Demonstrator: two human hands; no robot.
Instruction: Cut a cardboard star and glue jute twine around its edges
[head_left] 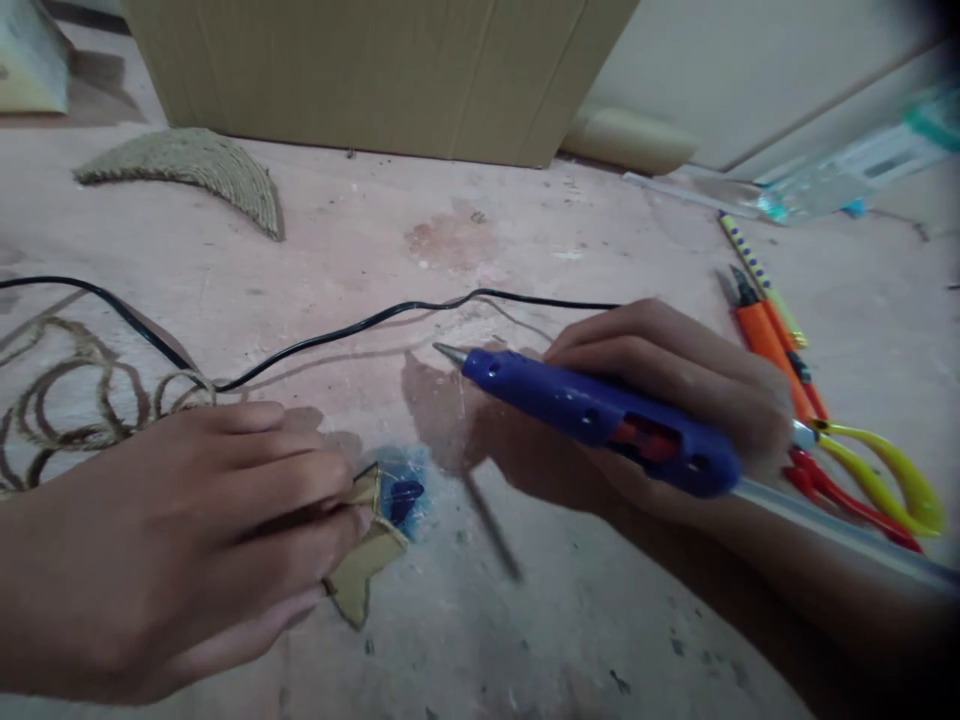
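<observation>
My right hand [675, 380] is wrapped round a blue hot glue gun [555, 400], its metal nozzle pointing left over the table. A clear glue stick [832, 525] runs out of the gun's back end. At the lower left, my left hand [225, 540] pinches a small cardboard star [367, 570] against the table. Part of the star is hidden under my fingers. Beside it, a blue patch [409, 500] with a darker spot marks the tabletop. Loose jute twine [82, 400] lies in loops behind my left hand.
A black cord [360, 325] crosses the table behind both hands. Farther back are a twine-covered crescent [187, 170] and a large cardboard panel [375, 70]. To the right lie an orange cutter [772, 350], yellow-and-red-handled scissors [885, 470], a dotted pencil [757, 270] and a clear bottle [847, 170].
</observation>
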